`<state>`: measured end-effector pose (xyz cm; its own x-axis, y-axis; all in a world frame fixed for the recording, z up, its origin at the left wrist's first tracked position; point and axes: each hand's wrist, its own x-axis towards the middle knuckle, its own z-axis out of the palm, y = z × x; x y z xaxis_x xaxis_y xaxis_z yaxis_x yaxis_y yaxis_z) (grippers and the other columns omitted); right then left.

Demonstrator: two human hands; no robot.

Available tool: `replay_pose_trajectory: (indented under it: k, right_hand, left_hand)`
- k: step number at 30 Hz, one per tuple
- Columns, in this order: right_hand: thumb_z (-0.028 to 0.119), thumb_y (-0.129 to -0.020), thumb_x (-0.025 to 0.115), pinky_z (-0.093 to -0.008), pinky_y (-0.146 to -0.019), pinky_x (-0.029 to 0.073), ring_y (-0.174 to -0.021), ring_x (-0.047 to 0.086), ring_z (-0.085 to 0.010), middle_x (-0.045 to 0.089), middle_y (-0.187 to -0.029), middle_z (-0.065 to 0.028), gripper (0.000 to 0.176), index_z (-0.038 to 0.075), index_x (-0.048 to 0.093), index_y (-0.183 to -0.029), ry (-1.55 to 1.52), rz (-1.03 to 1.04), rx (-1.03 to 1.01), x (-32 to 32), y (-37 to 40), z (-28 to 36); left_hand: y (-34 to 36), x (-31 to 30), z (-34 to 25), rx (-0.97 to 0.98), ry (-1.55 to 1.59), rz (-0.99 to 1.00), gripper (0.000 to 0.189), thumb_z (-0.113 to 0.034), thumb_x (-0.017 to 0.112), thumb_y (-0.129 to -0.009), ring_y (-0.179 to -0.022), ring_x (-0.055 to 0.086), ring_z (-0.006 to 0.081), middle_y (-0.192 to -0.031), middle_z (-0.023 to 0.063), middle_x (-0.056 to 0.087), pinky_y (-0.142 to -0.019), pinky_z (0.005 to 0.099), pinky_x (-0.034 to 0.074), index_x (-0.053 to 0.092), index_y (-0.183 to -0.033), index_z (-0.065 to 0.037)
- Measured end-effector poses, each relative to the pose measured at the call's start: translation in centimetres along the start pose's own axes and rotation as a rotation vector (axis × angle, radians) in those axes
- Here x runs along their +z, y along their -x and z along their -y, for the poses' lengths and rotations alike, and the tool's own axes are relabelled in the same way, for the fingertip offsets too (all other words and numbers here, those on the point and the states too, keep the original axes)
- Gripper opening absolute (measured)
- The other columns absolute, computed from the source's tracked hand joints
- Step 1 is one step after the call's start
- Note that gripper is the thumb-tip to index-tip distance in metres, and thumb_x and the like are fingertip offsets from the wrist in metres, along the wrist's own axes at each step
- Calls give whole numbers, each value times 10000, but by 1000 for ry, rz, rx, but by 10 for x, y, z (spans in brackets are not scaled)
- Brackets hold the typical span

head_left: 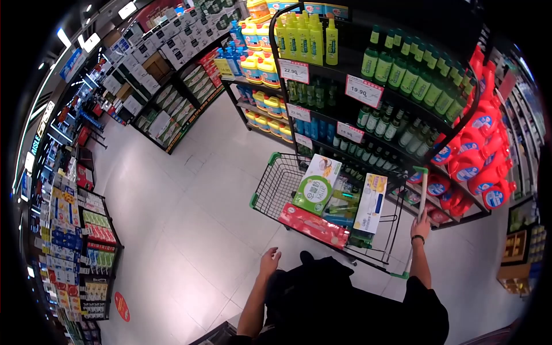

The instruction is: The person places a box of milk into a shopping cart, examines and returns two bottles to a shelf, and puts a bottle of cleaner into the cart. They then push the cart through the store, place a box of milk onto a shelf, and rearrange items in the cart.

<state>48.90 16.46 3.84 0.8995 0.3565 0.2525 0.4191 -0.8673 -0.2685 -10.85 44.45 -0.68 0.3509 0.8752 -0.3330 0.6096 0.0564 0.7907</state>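
One shopping cart is placed at frame centre, loaded with boxes; its handle is gripped by the right hand, while the left hand is held open, empty, lower centre.

The right hand grips the handle of the shopping cart (boxes inside); the left hand hangs free.

Top: black, loose, with dark folds across the chest; it fills the frame's 6 o'clock edge.
Right sleeve: black and short, ending near the elbow, at 5 o'clock.
Wristband: thin dark band around the wrist, just under the right hand, at 4 o'clock.
Left forearm: uncovered from the lower frame edge up to the left hand, at 6 o'clock.
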Motion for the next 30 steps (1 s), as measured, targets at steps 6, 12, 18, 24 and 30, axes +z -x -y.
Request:
replay_pose_trajectory:
  k: [6,12,18,24,30]
  right_hand:
    - [278,-828,713,-557,-1129,289,-1404,359,-379,441,-1486,-125,585,185,543,-1380,-12,-164,-103,-3,36,120]
    - [421,-803,760,-692,-1138,206,-1510,167,-414,190,-1640,-144,821,248,394,-1517,63,321,97,20,44,272]
    - [497,-772,800,-769,-1075,244,-1513,135,-441,-4,-1681,-150,1079,287,150,-1607,81,406,356,36,29,322]
    - [471,-704,858,-644,-1020,445,-1416,335,-476,90,-1663,-185,1153,313,155,-1604,144,390,445,31,27,336]
    - [389,-670,882,-543,-1038,471,-1365,405,-482,295,-1568,-214,1217,351,107,-1607,119,393,541,6,18,329]
  left_hand:
    - [-111,-9,-62,358,-173,35,392,-275,702,-905,-1165,592,411,-1254,226,627,-1018,450,474,657,-1216,-41]
    - [-175,-15,-77,389,-125,148,427,-243,732,-869,-1215,544,403,-1318,217,579,-1050,453,442,637,-1225,-29]
    - [-211,-77,-57,516,-211,146,397,-215,708,-879,-1268,498,383,-1358,180,565,-1083,446,416,652,-1243,-67]
    - [-276,-139,-23,563,-271,224,377,-215,699,-883,-1288,482,388,-1374,193,555,-1108,466,393,653,-1235,-87]
    - [-325,-171,-24,616,-404,248,483,-195,713,-863,-1342,407,453,-1452,211,476,-1136,511,357,591,-1318,-89]
